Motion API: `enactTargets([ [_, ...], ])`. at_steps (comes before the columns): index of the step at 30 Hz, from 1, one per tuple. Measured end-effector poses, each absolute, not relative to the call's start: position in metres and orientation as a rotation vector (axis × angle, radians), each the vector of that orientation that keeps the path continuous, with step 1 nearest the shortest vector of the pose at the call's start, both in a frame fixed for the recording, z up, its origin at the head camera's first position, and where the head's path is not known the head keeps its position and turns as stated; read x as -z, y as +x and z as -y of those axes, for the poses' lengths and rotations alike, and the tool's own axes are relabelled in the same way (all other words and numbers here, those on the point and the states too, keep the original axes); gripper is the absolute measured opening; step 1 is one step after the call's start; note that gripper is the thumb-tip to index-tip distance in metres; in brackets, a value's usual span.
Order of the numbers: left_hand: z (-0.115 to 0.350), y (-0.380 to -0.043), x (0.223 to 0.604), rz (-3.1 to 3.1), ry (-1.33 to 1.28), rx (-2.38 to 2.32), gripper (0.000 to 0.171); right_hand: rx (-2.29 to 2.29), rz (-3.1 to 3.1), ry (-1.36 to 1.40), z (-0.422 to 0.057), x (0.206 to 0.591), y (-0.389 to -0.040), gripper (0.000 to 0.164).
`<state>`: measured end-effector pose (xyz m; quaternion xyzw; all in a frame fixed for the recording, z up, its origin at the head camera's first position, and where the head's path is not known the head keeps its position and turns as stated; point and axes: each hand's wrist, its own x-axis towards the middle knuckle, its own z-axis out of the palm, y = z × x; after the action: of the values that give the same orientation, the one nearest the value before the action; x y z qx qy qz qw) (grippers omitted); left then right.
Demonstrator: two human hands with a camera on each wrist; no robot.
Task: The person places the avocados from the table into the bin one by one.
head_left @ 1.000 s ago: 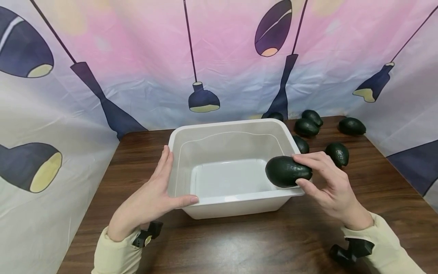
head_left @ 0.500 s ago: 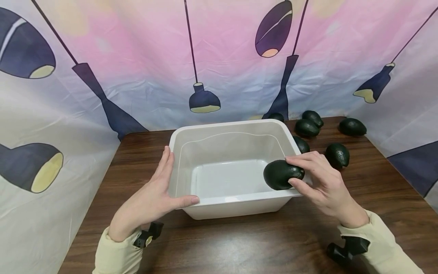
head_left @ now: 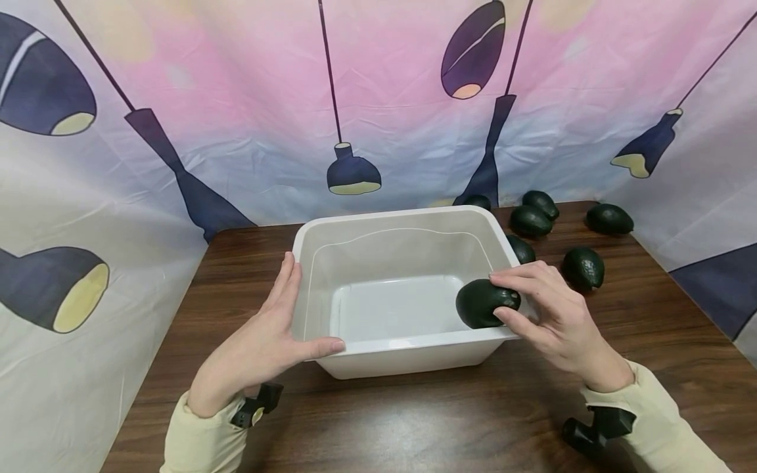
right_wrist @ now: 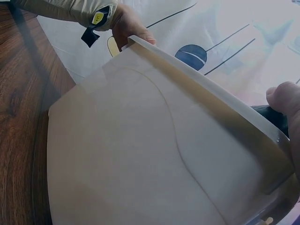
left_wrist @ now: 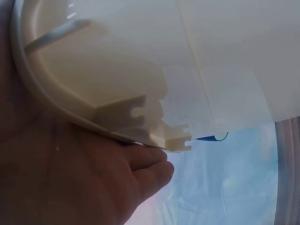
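Note:
A white plastic tub [head_left: 402, 362] stands on the wooden table with its inside facing up. My left hand [head_left: 260, 345] rests on its near left corner, thumb lying over the front rim and fingers straight along the left side; in the left wrist view these fingers [left_wrist: 150, 173] lie against the rim's underside. With thumb and fingertips, my right hand [head_left: 558, 328] holds a dark green avocado [head_left: 476, 305] just inside the tub's near right corner. In the right wrist view the tub wall covers most of that avocado [right_wrist: 272, 115].
Several more avocados lie right of and behind the tub, one avocado [head_left: 583, 268] close behind my right hand and another avocado [head_left: 609, 219] near the table's far right corner. A printed cloth [head_left: 266, 98] hangs behind the table [head_left: 384, 420].
The right hand has moved a little left and lower with the avocado, from over the right rim to inside the tub's corner. The left hand and tub stay put.

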<state>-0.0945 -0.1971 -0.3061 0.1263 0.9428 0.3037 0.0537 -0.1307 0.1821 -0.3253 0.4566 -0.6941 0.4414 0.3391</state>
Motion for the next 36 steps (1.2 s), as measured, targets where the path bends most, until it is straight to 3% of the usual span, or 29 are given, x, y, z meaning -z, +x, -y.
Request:
enactTargets([
  [7,0.197,-0.095,0.309,-2.876,0.387,-0.903,0.129,-1.21,1.745,1.161,-0.181,0.323,-0.129,0.028],
  [25,0.195,-0.094,0.308,-2.869,0.381,-0.91,0.128,-1.21,1.691,0.994,-0.202,0.314,-0.128,0.026],
  [31,0.195,-0.095,0.307,-2.875,0.385,-0.898,0.128,-1.041,1.712,0.715,-0.222,0.31,-0.14,0.036],
  [36,0.194,-0.094,0.306,-2.863,0.371,-0.921,0.128,-0.951,1.992,0.445,-0.27,0.322,-0.164,0.039],
])
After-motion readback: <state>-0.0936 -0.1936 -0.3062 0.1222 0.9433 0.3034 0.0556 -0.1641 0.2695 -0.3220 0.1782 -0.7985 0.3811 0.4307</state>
